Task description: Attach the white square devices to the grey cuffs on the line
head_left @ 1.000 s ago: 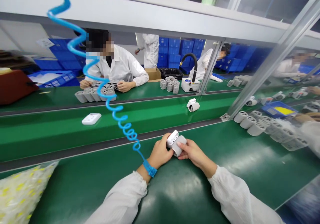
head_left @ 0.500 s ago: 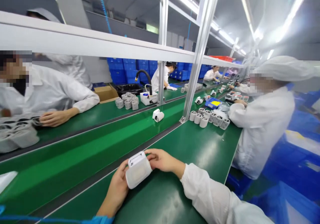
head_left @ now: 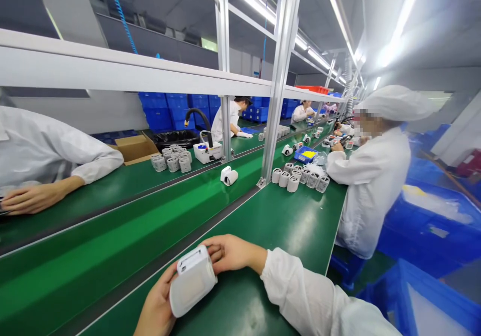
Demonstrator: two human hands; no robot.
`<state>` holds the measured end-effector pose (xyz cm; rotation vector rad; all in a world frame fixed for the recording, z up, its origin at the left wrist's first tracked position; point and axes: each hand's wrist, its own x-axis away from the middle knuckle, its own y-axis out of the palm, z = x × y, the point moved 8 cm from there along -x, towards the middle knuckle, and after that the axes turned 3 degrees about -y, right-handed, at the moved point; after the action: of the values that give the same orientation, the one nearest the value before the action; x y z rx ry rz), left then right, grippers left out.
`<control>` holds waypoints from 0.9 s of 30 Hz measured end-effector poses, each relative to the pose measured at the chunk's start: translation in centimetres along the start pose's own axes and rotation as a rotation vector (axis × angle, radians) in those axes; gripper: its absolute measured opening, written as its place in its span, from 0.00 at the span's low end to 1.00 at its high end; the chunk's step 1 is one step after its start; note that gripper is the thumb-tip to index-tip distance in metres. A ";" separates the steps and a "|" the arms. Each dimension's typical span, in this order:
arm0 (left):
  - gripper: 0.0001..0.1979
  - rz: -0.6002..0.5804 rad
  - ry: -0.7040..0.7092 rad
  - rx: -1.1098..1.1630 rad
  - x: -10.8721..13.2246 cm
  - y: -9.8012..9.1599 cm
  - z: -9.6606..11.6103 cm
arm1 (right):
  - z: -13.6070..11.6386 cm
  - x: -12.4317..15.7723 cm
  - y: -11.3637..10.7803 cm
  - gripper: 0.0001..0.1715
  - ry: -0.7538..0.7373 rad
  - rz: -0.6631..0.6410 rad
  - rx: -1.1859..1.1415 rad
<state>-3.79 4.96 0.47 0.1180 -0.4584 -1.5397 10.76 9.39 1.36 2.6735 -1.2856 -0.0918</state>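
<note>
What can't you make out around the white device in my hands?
The white device's back: hidden by the left hand and right hand, head view.
Left forearm: cut off by the bottom edge, head view.
Blue tray's contents: too small, head view.

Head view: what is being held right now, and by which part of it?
A white device, cupped along its lower left side by the left hand, with the right hand pressing on its upper right edge.
</note>
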 end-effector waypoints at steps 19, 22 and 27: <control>0.31 -0.043 0.133 -0.474 -1.6 -0.9 0.1 | -1.9 2.0 1.6 0.31 -0.266 0.112 0.665; 0.31 -0.054 0.157 -0.493 -1.6 -0.5 0.2 | -1.8 1.8 1.5 0.29 -0.294 0.115 0.603; 0.32 -0.156 0.049 -0.436 -1.6 -0.1 0.1 | 0.0 1.0 1.1 0.31 -0.199 -0.038 0.310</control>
<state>-3.84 6.55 0.24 -0.1501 -0.0682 -1.7515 10.52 7.92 1.55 3.0170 -1.4092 -0.1817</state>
